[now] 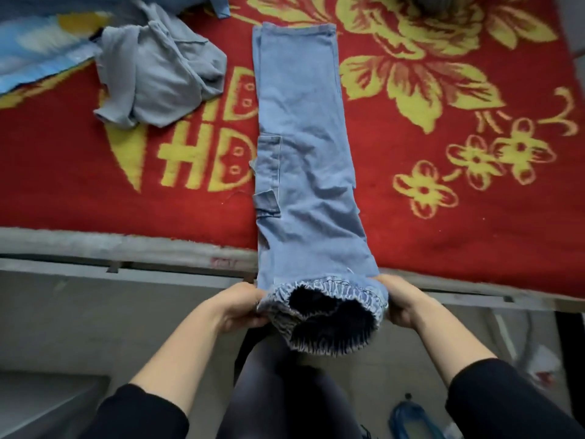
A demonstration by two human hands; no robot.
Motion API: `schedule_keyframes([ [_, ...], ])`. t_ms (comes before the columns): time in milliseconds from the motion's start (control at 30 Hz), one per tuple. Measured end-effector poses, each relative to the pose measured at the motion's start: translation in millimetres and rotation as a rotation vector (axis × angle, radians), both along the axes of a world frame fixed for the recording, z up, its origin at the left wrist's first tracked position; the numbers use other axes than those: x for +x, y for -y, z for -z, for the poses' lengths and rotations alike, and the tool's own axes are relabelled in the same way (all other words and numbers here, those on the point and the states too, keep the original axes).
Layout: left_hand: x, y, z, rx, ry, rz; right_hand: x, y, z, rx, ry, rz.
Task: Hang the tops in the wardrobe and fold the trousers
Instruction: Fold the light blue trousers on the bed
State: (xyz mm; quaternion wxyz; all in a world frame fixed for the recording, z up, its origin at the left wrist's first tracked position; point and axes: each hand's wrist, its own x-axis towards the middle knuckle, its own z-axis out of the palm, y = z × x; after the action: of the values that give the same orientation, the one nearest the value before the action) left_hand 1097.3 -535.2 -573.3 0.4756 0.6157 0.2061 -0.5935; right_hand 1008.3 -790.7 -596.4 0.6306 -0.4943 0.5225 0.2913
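Head: red floral blanket (443, 217) on bed (95, 245); jeans (304, 122) overhang edge above floor (126, 327).

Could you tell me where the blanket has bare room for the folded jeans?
Right of the jeans, the red blanket lies bare. Left, a crumpled grey top crowds the far part; the near strip is free.

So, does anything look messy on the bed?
Yes: the grey top lies crumpled in a heap on the red blanket, left of the jeans. The jeans lie flat and straight; the left hand and right hand grip their waistband past the blanket's edge.
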Motion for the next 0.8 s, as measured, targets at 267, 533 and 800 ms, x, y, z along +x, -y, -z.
schedule_keyframes([
  [267,81,36,-42,-0.207,0.18,-0.31,70,35,-46,0.024,0.35,0.169],
  [533,250,102,-47,-0.271,0.297,-0.591,233,77,-68,0.227,0.62,0.463],
  [800,407,156,-2,-0.199,0.286,-0.626,394,114,-10,-0.097,0.576,0.287],
])
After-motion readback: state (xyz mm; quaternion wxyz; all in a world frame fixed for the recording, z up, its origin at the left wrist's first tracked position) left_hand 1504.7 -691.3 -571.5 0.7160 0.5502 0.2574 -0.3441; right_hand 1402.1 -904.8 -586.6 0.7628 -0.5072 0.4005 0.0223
